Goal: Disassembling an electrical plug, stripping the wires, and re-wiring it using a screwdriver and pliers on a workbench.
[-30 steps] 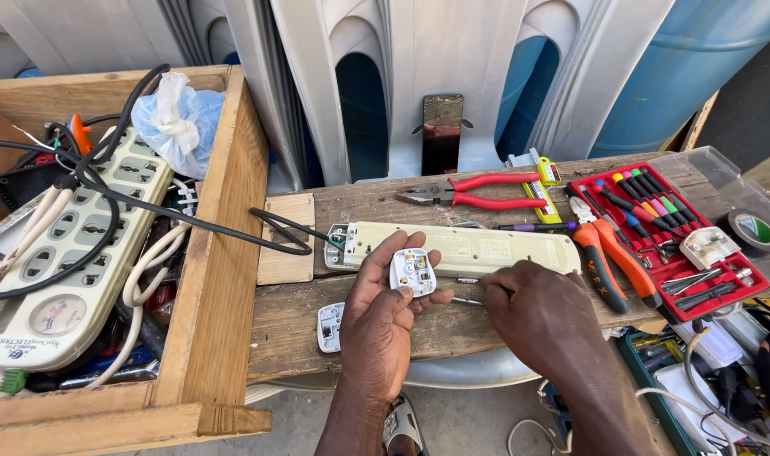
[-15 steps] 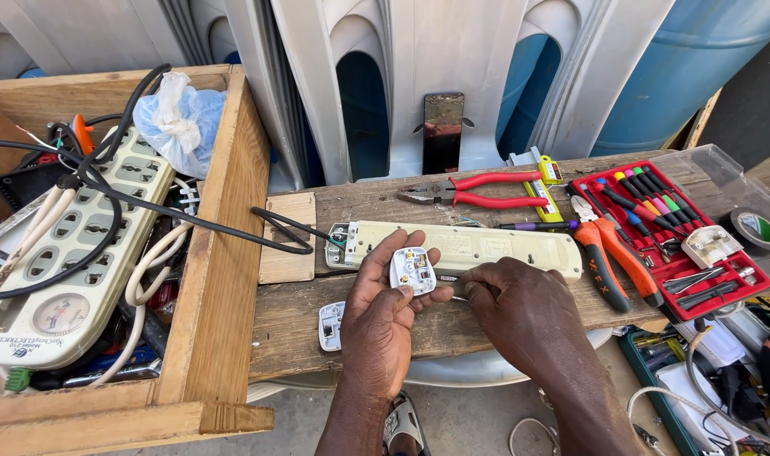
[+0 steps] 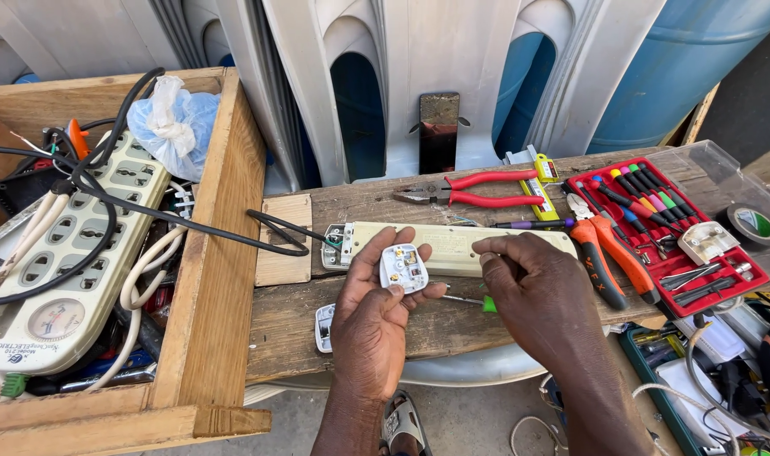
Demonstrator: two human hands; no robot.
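My left hand (image 3: 373,314) holds an opened white plug base (image 3: 403,267) in its fingertips, brass contacts facing up. My right hand (image 3: 538,297) hovers just right of it with thumb and forefinger pinched together; whether a small part sits between them I cannot tell. A green-handled screwdriver (image 3: 478,302) lies on the wooden plank (image 3: 292,325) under both hands. Behind them lies a cream power strip (image 3: 452,247) with a black cable (image 3: 267,238). A white plug cover (image 3: 324,328) rests on the plank left of my wrist.
A wooden crate (image 3: 214,279) at left holds a large white power strip (image 3: 73,262), cables and a plastic bag. Red pliers (image 3: 474,190), orange-handled cutters (image 3: 609,257), a red screwdriver set (image 3: 668,236) with a white plug, and a tape roll (image 3: 755,225) sit to the right.
My right hand has shifted slightly rightward, away from the plug base, with fingers pinched. The left hand keeps the plug base in nearly the same spot.
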